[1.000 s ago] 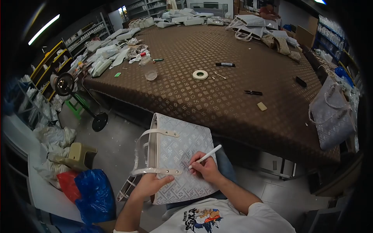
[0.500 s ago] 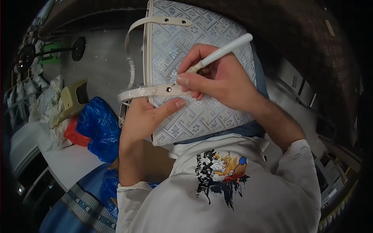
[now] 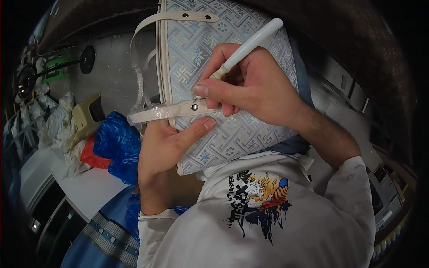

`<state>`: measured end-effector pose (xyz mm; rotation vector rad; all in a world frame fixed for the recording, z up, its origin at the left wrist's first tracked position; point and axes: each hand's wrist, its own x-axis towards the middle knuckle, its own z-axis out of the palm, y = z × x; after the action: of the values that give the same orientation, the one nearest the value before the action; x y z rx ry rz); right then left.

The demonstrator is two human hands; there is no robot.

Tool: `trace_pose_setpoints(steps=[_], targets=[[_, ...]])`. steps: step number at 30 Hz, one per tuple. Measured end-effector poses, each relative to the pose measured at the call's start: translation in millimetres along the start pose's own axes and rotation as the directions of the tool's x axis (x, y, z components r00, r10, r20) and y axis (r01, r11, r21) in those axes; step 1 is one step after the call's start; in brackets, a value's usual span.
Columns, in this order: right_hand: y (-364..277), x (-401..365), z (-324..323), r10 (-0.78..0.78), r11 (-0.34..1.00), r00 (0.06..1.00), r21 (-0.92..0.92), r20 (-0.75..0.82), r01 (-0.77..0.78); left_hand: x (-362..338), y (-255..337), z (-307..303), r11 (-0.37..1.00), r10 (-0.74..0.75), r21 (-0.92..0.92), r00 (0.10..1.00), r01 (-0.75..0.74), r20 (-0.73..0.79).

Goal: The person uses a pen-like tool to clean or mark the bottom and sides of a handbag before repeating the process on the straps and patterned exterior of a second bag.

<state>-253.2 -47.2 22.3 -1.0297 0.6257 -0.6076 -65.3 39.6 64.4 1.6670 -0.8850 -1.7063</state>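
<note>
A patterned silver-grey handbag (image 3: pixel 237 129) lies across my lap with its cream-edged opening to the left. My right hand (image 3: pixel 263 87) pinches a white pen-shaped tool (image 3: pixel 254 43), its lower end beside the cream strap (image 3: pixel 178 110) close to a metal rivet. At the bag's opening, my left hand (image 3: pixel 165 145) grips the edge, thumb lying on the patterned front and fingers hidden behind it. Clear plastic film wraps part of the strap. A second strap end (image 3: pixel 192 16) with two rivets is fixed higher on the bag.
Left of me are a blue plastic bag (image 3: pixel 118 143), a red bag (image 3: pixel 94 152) and a beige plastic stool (image 3: pixel 87 114). A white surface (image 3: pixel 91 190) and blue cloth with a checked strip (image 3: pixel 111 239) are lower left. Machinery (image 3: pixel 389 207) stands at the right.
The handbag has tilted and shifted slightly left in view, its lower corner dropping. The tool and my right hand moved a little left and up along the strap near the rivet.
</note>
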Motion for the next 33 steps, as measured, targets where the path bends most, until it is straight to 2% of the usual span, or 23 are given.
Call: trace_pose_setpoints(steps=[5, 7, 8, 9, 10, 11, 12, 13, 14, 16, 18, 19, 20, 21, 23, 24, 25, 27, 28, 29, 30, 31, 33], targets=[[1, -1, 0, 0.037, 0.999, 0.999, 0.014, -0.010, -0.037, 1, -2, 0, 0.997, 0.073, -0.003, 0.997, -0.073, 0.023], [12, -2, 3, -0.234, 0.949, 0.969, -0.234, -0.078, 0.210, 2, 1, 0, 0.995, 0.072, 0.065, 0.997, -0.075, 0.038], [18, -2, 3, -0.231, 0.950, 0.970, -0.232, -0.080, 0.208, 2, 3, 0, 0.995, 0.069, 0.065, 0.997, -0.071, 0.039], [23, -2, 3, -0.551, 0.695, 0.834, -0.547, 0.012, 0.467, 3, 5, 1, 0.993, 0.072, 0.095, 0.997, -0.075, 0.041], [24, -3, 4, -0.759, 0.279, 0.617, -0.752, 0.208, 0.597, 3, 7, 2, 0.989, 0.074, 0.126, 0.996, -0.079, 0.045], [16, -8, 11, -0.670, 0.463, 0.739, -0.739, 0.070, 0.489, 4, 5, 1, 0.989, 0.083, 0.123, 0.995, -0.088, 0.049], [12, -5, 8, -0.448, 0.774, 0.891, -0.530, -0.071, 0.346, 5, 1, 0, 0.989, 0.104, 0.098, 0.993, -0.109, 0.053], [10, -4, 6, -0.152, 0.962, 0.980, -0.246, -0.132, 0.116, 5, -2, 0, 0.990, 0.115, 0.073, 0.992, -0.119, 0.056], [0, -1, -1, 0.019, 0.998, 0.997, -0.061, -0.076, -0.024, 3, -2, 2, 0.991, 0.108, 0.070, 0.992, -0.112, 0.058], [-5, 0, -3, 0.021, 0.999, 0.998, -0.049, -0.055, -0.024, 4, 2, 5, 0.998, 0.038, -0.041, 0.999, -0.037, 0.020], [-1, -2, -1, 0.024, 0.999, 0.999, -0.033, -0.039, -0.025, 3, 2, 3, 0.999, 0.036, 0.019, 0.999, -0.036, 0.019], [5, -4, 1, -0.244, 0.918, 0.969, -0.331, -0.040, 0.218, 3, 2, 2, 0.996, 0.037, 0.077, 0.999, -0.038, 0.015], [10, -6, 4, -0.482, 0.696, 0.875, -0.589, 0.040, 0.410, 3, 3, 2, 0.996, 0.037, 0.077, 0.999, -0.038, 0.016], [13, -6, 7, -0.481, 0.696, 0.876, -0.589, 0.042, 0.410, 3, 5, 1, 0.987, 0.058, 0.152, 0.998, -0.061, 0.026], [14, -8, 12, -0.587, 0.582, 0.809, -0.681, 0.026, 0.444, 2, 4, 2, 0.970, 0.084, 0.224, 0.996, -0.091, 0.043], [6, -7, 11, -0.224, 0.920, 0.964, -0.358, -0.146, 0.160, 3, 0, 3, 0.987, 0.101, 0.120, 0.994, -0.104, 0.029], [0, -4, 7, -0.227, 0.918, 0.963, -0.361, -0.145, 0.162, 3, -3, 4, 0.994, 0.106, 0.016, 0.994, -0.107, 0.019], [-5, 0, -4, 0.083, 0.996, 0.996, -0.013, -0.031, -0.083, 3, -2, 1, 0.997, 0.074, 0.015, 0.996, -0.074, 0.046], [-2, 0, -3, 0.082, 0.997, 0.996, -0.012, -0.029, -0.082, 4, -1, -1, 0.999, 0.045, 0.016, 0.997, -0.046, 0.066], [5, -1, 0, -0.216, 0.922, 0.975, -0.338, -0.047, 0.188, 3, -1, -2, 0.999, 0.038, 0.020, 0.997, -0.039, 0.068], [10, -3, 4, -0.486, 0.675, 0.873, -0.619, 0.036, 0.401, 1, 0, -3, 0.990, 0.071, 0.117, 0.994, -0.080, 0.083], [11, -4, 7, -0.489, 0.674, 0.871, -0.617, 0.041, 0.407, 1, 0, -4, 0.969, 0.109, 0.212, 0.989, -0.128, 0.098], [11, -11, 11, -0.448, 0.704, 0.894, -0.609, 0.019, 0.366, 1, 0, -4, 0.987, 0.075, 0.135, 0.994, -0.085, 0.079]])
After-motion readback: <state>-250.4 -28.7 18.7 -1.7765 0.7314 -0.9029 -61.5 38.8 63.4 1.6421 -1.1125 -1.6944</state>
